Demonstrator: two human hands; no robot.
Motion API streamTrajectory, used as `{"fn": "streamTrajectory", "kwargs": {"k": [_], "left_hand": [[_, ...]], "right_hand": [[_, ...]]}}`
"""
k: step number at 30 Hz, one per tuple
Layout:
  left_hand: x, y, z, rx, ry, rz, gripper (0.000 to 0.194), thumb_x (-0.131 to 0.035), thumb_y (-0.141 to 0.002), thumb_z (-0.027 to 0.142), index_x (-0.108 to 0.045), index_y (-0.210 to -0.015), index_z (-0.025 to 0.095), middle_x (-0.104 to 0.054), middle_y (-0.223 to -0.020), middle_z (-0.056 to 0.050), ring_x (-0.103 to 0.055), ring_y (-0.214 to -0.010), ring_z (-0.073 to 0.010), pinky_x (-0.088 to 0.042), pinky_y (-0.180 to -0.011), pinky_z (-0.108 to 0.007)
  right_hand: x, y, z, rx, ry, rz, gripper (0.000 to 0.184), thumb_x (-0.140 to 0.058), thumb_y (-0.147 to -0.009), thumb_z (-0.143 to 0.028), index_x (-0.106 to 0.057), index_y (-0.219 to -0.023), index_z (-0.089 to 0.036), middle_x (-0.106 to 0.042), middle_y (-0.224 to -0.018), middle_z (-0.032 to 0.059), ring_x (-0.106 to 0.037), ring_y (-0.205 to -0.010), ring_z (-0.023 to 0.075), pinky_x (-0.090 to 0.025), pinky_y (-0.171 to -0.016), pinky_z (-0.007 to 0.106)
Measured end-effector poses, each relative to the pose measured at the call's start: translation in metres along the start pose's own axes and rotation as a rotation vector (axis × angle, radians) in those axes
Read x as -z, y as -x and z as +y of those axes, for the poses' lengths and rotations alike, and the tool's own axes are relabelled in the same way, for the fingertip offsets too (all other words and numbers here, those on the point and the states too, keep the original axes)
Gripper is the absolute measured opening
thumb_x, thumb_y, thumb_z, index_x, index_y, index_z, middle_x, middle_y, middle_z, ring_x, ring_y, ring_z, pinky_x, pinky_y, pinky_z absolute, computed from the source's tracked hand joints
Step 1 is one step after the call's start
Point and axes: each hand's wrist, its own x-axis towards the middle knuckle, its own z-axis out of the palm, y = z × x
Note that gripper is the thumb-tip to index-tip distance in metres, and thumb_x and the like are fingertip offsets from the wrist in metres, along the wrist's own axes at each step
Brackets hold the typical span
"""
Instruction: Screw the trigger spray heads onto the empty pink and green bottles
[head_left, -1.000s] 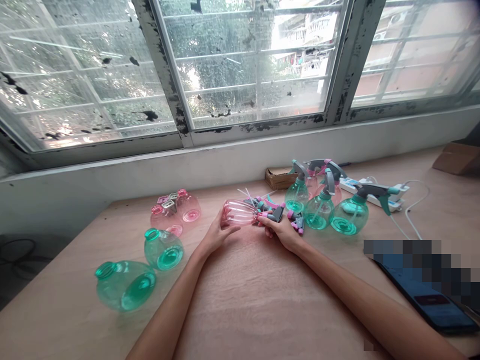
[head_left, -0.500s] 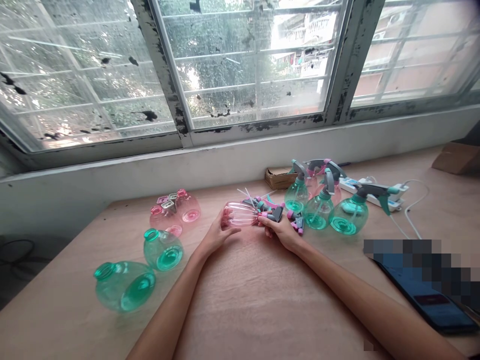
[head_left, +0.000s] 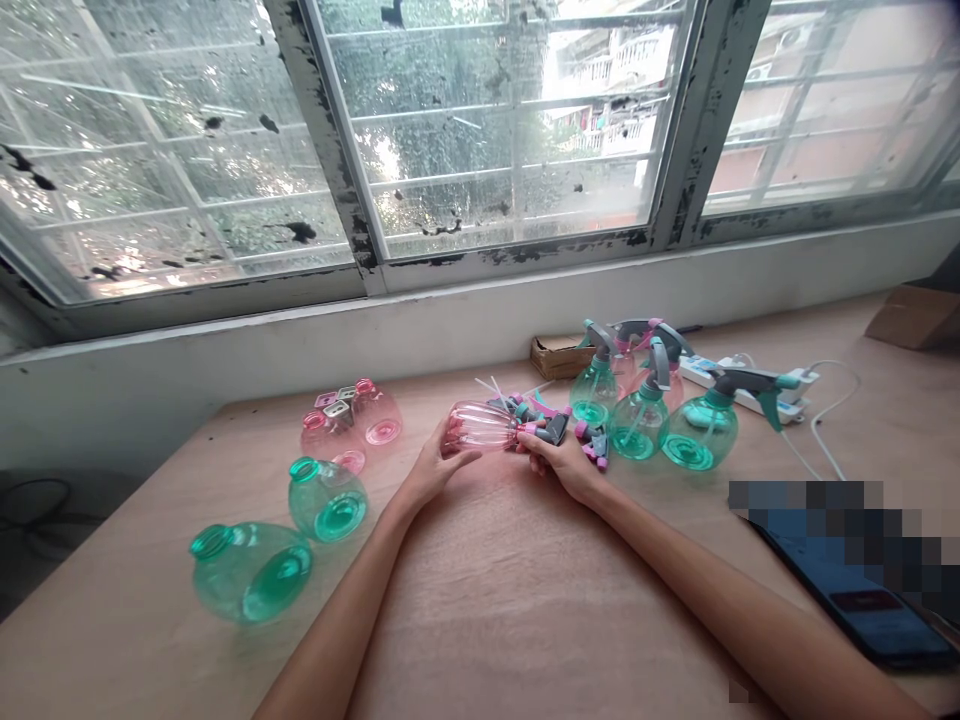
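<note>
A clear pink spray bottle (head_left: 484, 427) lies sideways above the table, its neck pointing right. My left hand (head_left: 439, 466) is closed around its base end. At the neck, my right hand (head_left: 561, 460) grips a grey and pink spray head (head_left: 546, 430), which meets the bottle's mouth; whether it is threaded on I cannot tell. Just behind the hands lies a heap of loose spray heads (head_left: 534, 408) with thin white tubes, and more grey and pink ones (head_left: 592, 445) are right of my right hand.
At left stand two green bottles (head_left: 251, 575) without heads and two pink bottles (head_left: 377, 412) beside small tags. Several green and pink bottles with spray heads (head_left: 636, 420) stand at right. Behind are a cardboard box (head_left: 561, 357) and power strips (head_left: 772, 402); a phone (head_left: 847, 590) lies front right.
Both hands keep hold of the bottle and the spray head in nearly the same place. The view has shifted very slightly; nothing else has visibly moved.
</note>
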Motion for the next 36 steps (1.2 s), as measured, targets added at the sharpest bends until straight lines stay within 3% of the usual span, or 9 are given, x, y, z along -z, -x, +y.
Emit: {"fn": "streamTrajectory", "kwargs": {"k": [6, 11, 14, 19, 26, 32, 36], "left_hand": [[0.002, 0.001, 0.003, 0.038, -0.012, 0.012, 0.067, -0.068, -0.084, 0.049, -0.048, -0.141, 0.019, -0.058, -0.134, -0.015, -0.057, -0.123, -0.0298, -0.042, -0.108, -0.048], [0.001, -0.002, -0.007, -0.029, 0.017, -0.003, 0.078, -0.076, -0.077, 0.042, -0.043, -0.145, 0.024, -0.053, -0.143, -0.014, -0.060, -0.121, -0.0278, -0.047, -0.104, -0.045], [0.001, -0.002, -0.006, -0.019, 0.032, 0.001, 0.081, -0.078, -0.075, 0.041, -0.042, -0.145, 0.025, -0.049, -0.148, -0.014, -0.057, -0.125, -0.0286, -0.047, -0.105, -0.045], [0.002, -0.001, -0.002, 0.019, 0.026, 0.038, 0.056, -0.065, -0.086, 0.048, -0.054, -0.131, 0.016, -0.057, -0.140, -0.015, -0.054, -0.129, -0.0301, -0.041, -0.110, -0.047], [0.003, -0.002, -0.003, -0.023, 0.038, 0.032, 0.063, -0.076, -0.078, 0.043, -0.053, -0.131, 0.018, -0.054, -0.142, -0.016, -0.062, -0.116, -0.0270, -0.047, -0.104, -0.046], [0.005, -0.001, -0.001, -0.003, 0.020, 0.048, 0.042, -0.064, -0.087, 0.045, -0.062, -0.116, 0.015, -0.063, -0.132, -0.014, -0.060, -0.120, -0.0284, -0.044, -0.107, -0.048], [0.005, -0.003, -0.007, -0.014, 0.015, 0.039, 0.057, -0.074, -0.077, 0.044, -0.059, -0.125, 0.017, -0.062, -0.134, -0.012, -0.064, -0.113, -0.0262, -0.047, -0.104, -0.044]], "right_hand": [[0.001, 0.000, 0.002, 0.007, 0.028, -0.019, 0.033, -0.082, -0.075, -0.044, -0.062, -0.086, -0.020, -0.060, -0.050, -0.0058, -0.047, -0.038, 0.0105, -0.036, -0.037, 0.022], [0.001, -0.001, 0.003, -0.022, -0.022, 0.017, 0.037, -0.080, -0.075, -0.049, -0.060, -0.087, -0.020, -0.072, -0.068, 0.0009, -0.051, -0.037, 0.0107, -0.038, -0.034, 0.024], [0.001, -0.002, 0.002, -0.028, -0.022, 0.016, 0.037, -0.081, -0.074, -0.048, -0.060, -0.085, -0.020, -0.072, -0.067, 0.0007, -0.051, -0.036, 0.0108, -0.037, -0.034, 0.024], [0.000, 0.000, 0.000, -0.007, 0.006, -0.017, 0.032, -0.082, -0.074, -0.045, -0.063, -0.079, -0.020, -0.070, -0.062, -0.0004, -0.050, -0.037, 0.0099, -0.037, -0.035, 0.023], [0.001, -0.001, 0.001, -0.018, -0.018, 0.008, 0.034, -0.076, -0.079, -0.050, -0.066, -0.076, -0.018, -0.075, -0.073, 0.0044, -0.052, -0.037, 0.0096, -0.038, -0.034, 0.023], [0.001, -0.001, 0.000, -0.020, 0.009, -0.019, 0.032, -0.076, -0.080, -0.048, -0.069, -0.078, -0.017, -0.077, -0.076, 0.0060, -0.054, -0.037, 0.0091, -0.039, -0.034, 0.021], [0.001, -0.001, 0.001, -0.022, -0.007, 0.002, 0.033, -0.075, -0.080, -0.049, -0.070, -0.079, -0.016, -0.076, -0.073, 0.0050, -0.052, -0.037, 0.0083, -0.039, -0.033, 0.020]]}}
